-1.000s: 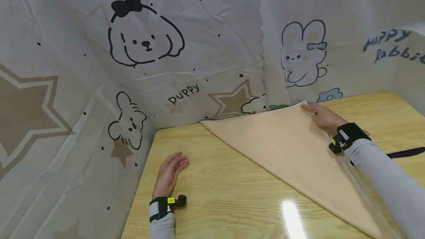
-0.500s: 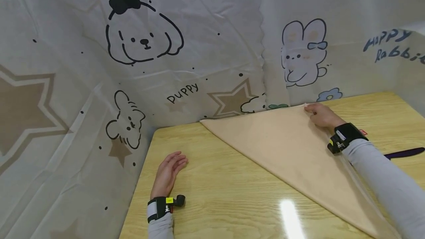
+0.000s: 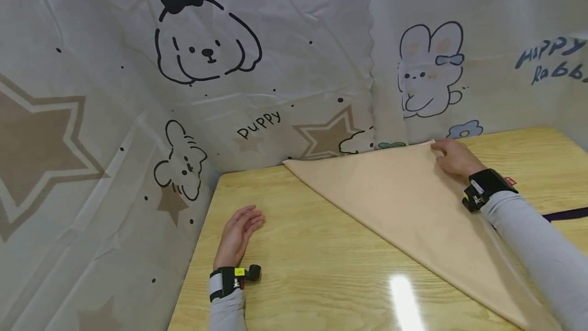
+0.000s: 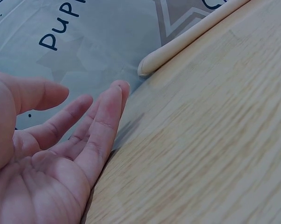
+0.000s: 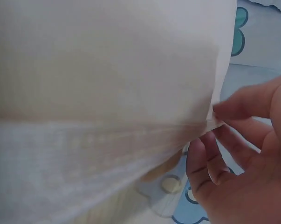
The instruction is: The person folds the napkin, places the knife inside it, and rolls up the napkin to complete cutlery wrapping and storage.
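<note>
A peach-coloured cloth point(image 3: 395, 203), folded into a triangle, lies across the right half of the table in the head view. My right hand point(image 3: 457, 158) pinches its far right corner between thumb and fingers; the right wrist view shows the cloth point(image 5: 112, 70) hanging from that pinch, its layers meeting at the fingertips point(image 5: 218, 110). At the left of the table my left hand point(image 3: 240, 234) rests with relaxed, slightly bent fingers and holds nothing. In the left wrist view the folded cloth tip point(image 4: 152, 63) lies beyond the fingers of my left hand point(image 4: 70, 144).
The wooden table point(image 3: 294, 280) meets a printed curtain point(image 3: 275, 65) along its back and left edges. A dark, slim object point(image 3: 567, 214) lies at the right, partly behind the right sleeve point(image 3: 528, 239). Behind the right wrist is a small red tag point(image 3: 510, 181).
The view has shifted slightly. My right hand still pinches the cloth's corner, lowered and then raised a little at the back edge. The left hand stays in place.
</note>
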A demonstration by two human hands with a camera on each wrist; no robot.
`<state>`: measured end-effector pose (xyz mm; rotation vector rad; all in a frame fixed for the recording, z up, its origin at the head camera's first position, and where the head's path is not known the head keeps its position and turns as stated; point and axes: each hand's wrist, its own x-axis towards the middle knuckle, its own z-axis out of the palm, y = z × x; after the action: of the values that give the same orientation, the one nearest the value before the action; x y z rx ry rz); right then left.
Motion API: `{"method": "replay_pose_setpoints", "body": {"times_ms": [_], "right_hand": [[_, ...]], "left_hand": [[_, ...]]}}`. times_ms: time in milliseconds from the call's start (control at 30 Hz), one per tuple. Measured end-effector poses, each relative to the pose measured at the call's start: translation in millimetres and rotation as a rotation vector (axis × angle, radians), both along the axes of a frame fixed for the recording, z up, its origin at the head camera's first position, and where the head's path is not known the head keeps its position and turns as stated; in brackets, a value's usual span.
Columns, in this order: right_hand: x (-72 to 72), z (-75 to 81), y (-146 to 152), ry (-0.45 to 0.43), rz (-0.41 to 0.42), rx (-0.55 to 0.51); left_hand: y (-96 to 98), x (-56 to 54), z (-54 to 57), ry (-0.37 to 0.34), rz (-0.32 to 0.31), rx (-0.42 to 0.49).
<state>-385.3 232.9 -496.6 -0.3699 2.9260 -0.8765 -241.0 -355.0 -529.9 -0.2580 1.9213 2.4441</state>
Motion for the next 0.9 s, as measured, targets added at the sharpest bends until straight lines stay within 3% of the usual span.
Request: {"method": "replay_pose_setpoints", "body": {"times_ms": [167, 433, 600, 700, 800, 900], "right_hand": [[5.3, 1.2, 1.7, 0.021, 0.009, 0.034], [7.7, 2.3, 4.1, -0.01, 0.006, -0.009], [15.7, -2.8, 7.5, 0.047, 0.011, 0.038], [44.4, 1.6, 7.1, 0.106, 0.016, 0.082], [94.6, 11.7, 8.7, 0.135, -0.004, 0.094], [150.0, 19.2, 17.8, 0.091, -0.057, 0.124]], "left_hand": [[3.0, -0.9, 0.3, 0.005, -0.007, -0.001], [1.9, -2.0, 2.9, -0.023, 0.011, -0.002], [5.6, -2.3, 2.3, -0.035, 0.016, -0.029], [14.6, -2.3, 5.6, -0.031, 0.011, -0.229], [36.2, -0.5, 10.5, 0.012, -0.026, -0.547], [67.2, 1.2, 17.1, 0.087, -0.116, -0.824]]}}
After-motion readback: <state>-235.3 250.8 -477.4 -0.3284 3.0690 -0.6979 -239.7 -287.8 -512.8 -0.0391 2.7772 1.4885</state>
